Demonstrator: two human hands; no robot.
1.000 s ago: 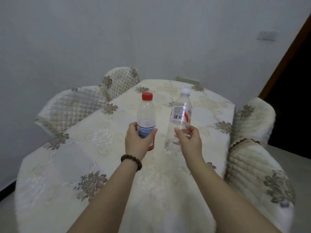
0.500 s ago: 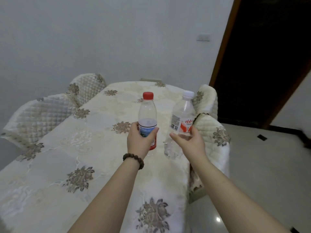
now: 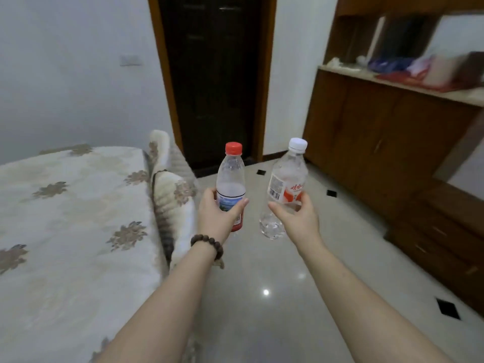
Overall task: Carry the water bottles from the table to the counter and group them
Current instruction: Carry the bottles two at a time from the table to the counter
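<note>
My left hand (image 3: 216,217) grips a clear bottle with a red cap (image 3: 231,174) around its labelled middle, upright over the floor. My right hand (image 3: 297,218) holds a clear bottle with a white cap (image 3: 288,176) and a red-and-white label, tilted slightly right. Both bottles hang in the air, side by side and apart. The table (image 3: 68,210) with its flowered cloth lies to my left. The counter (image 3: 408,86), a pale top on brown wooden cabinets, runs along the right wall.
A padded chair (image 3: 170,195) stands at the table's right edge, close to my left arm. A dark doorway (image 3: 214,79) is straight ahead. Blurred red, blue and pink items (image 3: 432,72) lie on the counter. The glossy tiled floor (image 3: 275,284) stretches between table and cabinets.
The view has swung right, from the table toward the doorway and counter. Both bottles, held the same way, now hang over the floor instead of the tablecloth.
</note>
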